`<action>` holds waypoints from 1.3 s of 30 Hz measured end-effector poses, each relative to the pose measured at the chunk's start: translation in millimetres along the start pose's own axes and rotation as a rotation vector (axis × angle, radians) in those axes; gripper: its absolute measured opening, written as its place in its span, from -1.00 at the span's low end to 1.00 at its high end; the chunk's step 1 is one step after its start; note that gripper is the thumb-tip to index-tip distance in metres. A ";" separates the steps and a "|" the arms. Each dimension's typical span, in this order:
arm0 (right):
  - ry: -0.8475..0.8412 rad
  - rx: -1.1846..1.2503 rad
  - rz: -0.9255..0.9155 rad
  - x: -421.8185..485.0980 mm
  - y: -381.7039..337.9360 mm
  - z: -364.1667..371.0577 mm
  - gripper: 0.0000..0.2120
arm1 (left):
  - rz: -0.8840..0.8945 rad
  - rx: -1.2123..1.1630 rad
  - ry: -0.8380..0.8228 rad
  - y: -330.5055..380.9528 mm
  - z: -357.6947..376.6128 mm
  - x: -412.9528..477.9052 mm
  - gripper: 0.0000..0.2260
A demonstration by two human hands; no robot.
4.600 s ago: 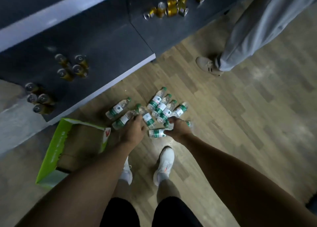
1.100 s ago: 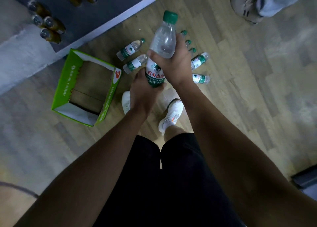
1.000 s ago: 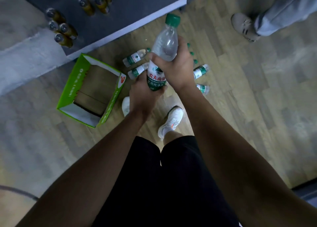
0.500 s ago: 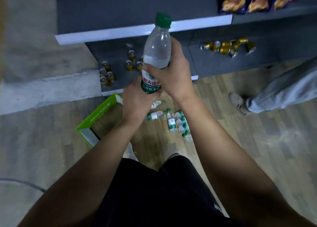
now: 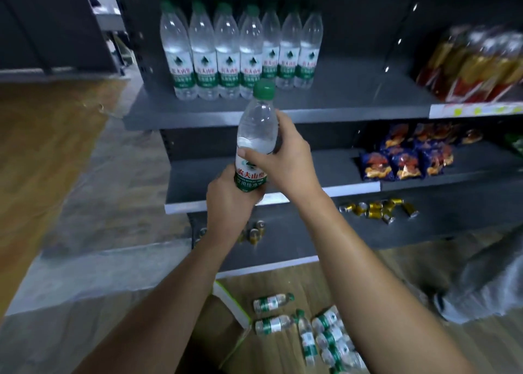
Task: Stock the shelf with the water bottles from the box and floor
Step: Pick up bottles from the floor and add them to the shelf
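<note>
Both hands are on one clear plastic bottle [image 5: 256,130], held upright in front of the dark grey shelf [image 5: 353,99]: the left hand [image 5: 229,204] wraps the green-labelled lower body, and the right hand [image 5: 283,158] curls round the smooth tapered shoulder below the round green cap. On that flat matte shelf a tight row of matching bottles [image 5: 237,53] stands at the left end. Down on the wood-grain floor [image 5: 283,281], loose bottles [image 5: 311,331] lie on their sides just beside the green-edged cardboard box [image 5: 230,304].
</note>
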State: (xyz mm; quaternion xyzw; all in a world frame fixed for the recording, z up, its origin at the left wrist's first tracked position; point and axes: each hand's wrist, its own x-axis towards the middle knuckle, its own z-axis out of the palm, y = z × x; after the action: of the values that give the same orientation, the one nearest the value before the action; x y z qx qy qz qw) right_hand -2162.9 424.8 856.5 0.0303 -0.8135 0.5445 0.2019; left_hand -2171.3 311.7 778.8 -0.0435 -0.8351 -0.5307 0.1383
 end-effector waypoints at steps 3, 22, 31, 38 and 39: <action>-0.001 -0.017 -0.008 19.4 -15.4 12.7 -0.28 | 0.041 -0.009 0.023 4.2 -12.2 25.7 -0.63; 0.066 -0.124 0.005 136.7 -14.3 16.4 -0.30 | 0.073 0.003 0.009 22.6 15.1 149.2 -0.58; 0.070 -0.088 0.001 218.2 7.2 -14.1 -0.37 | 0.092 -0.059 -0.007 48.9 59.9 214.7 -0.58; 0.047 -0.140 -0.011 270.0 37.0 -27.9 -0.34 | 0.117 -0.006 0.020 46.6 89.0 251.5 -0.36; 0.044 -0.152 -0.006 274.8 42.3 -28.8 -0.33 | 0.112 0.008 0.019 45.4 92.3 254.9 -0.34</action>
State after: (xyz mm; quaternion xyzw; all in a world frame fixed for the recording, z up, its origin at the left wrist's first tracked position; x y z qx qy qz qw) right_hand -2417.6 514.7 928.3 0.0054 -0.8478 0.4812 0.2229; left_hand -2422.6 395.4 852.3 -0.0846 -0.8320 -0.5193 0.1758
